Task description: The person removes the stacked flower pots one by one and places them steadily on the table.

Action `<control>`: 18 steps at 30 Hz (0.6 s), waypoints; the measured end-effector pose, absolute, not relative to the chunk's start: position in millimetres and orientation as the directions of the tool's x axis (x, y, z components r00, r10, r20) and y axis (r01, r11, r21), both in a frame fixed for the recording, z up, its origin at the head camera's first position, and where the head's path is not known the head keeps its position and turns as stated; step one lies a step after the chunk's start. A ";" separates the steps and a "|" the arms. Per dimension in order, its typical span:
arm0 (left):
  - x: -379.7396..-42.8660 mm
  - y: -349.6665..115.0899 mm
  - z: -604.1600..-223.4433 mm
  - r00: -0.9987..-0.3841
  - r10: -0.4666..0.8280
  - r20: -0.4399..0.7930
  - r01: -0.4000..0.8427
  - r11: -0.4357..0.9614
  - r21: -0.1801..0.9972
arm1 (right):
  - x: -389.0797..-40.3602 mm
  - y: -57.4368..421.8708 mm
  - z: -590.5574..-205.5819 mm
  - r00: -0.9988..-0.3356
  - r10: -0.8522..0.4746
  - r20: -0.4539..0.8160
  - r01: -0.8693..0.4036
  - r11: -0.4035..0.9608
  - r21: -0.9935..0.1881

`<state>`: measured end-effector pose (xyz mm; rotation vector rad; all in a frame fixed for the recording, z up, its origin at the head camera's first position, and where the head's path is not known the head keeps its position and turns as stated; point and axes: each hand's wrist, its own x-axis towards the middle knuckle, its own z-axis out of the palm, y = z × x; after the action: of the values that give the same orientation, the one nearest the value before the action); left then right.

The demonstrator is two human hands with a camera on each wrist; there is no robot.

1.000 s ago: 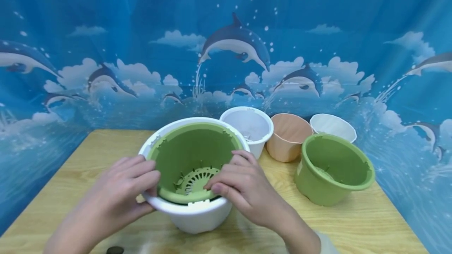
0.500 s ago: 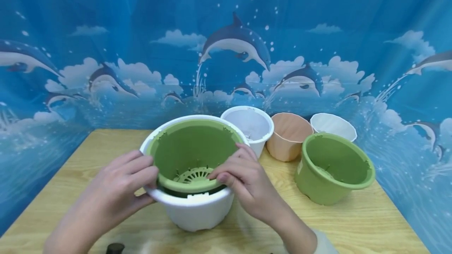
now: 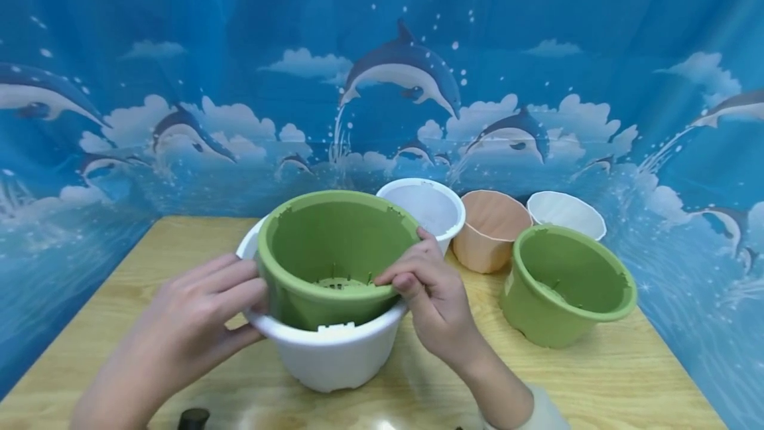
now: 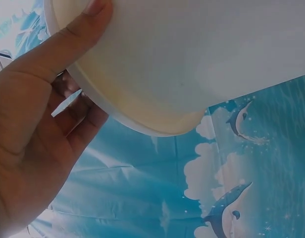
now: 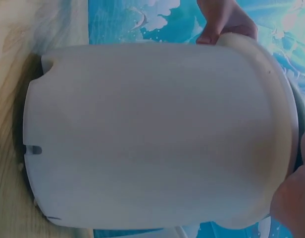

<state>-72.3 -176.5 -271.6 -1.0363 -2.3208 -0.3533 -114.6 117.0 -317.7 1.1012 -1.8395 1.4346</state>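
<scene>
In the head view a green flowerpot sits part way inside a white flowerpot, its rim raised above the white one. My right hand pinches the green pot's rim on its right front side. My left hand grips the white pot's rim at the left, thumb below it and fingers over it. In the left wrist view the left thumb lies along the outside of the white pot. The right wrist view shows the white pot standing on the wooden table.
Behind stand a smaller white pot, a peach pot and a ribbed white pot. Another green pot is at the right. A small dark object stands at the table's front edge. A blue dolphin curtain hangs behind.
My right hand has lifted the green pot upward out of the white pot, so more of its outer wall shows. The left hand keeps its hold on the white rim.
</scene>
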 end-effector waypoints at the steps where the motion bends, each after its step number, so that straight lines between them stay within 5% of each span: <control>1: -72.5 -176.0 -271.7 -0.539 0.598 0.593 0.749 0.662 0.013 | -116.2 117.9 -318.0 -0.500 -0.255 0.828 -0.864 0.077 -0.498; 18: -73.4 -176.6 -272.1 -0.579 0.612 0.539 0.749 0.660 0.055 | -113.2 128.2 -308.5 -0.436 -0.405 0.804 -0.898 0.133 -0.420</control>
<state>-73.4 -176.6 -272.1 -1.0582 -2.3951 -0.3814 -113.2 128.2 -308.5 1.2483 -1.9084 1.2702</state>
